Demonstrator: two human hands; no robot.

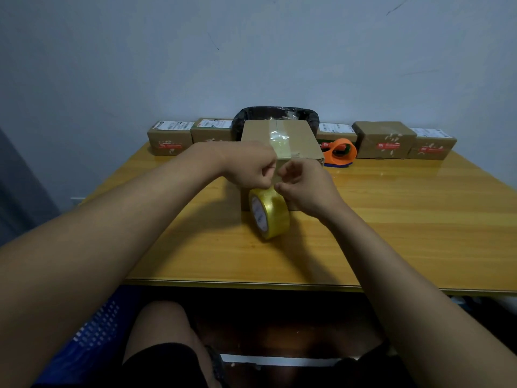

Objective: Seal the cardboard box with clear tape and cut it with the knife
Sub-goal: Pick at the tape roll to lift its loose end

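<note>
A brown cardboard box [296,135] stands in the middle of the wooden table [405,208], with a strip of clear tape [278,138] running over its top seam. A yellowish roll of clear tape [272,212] stands on edge right in front of the box. My left hand [249,166] and my right hand [307,186] meet just above the roll, against the box's front face, fingers pinched together. What they pinch is too small to make out; it may be the tape's loose end. I see no knife.
An orange tape dispenser [340,152] lies behind the box on its right. Several small labelled parcels [384,140] line the back edge by the wall. A bin with a black liner [275,114] stands behind the box. My knees are under the table's near edge.
</note>
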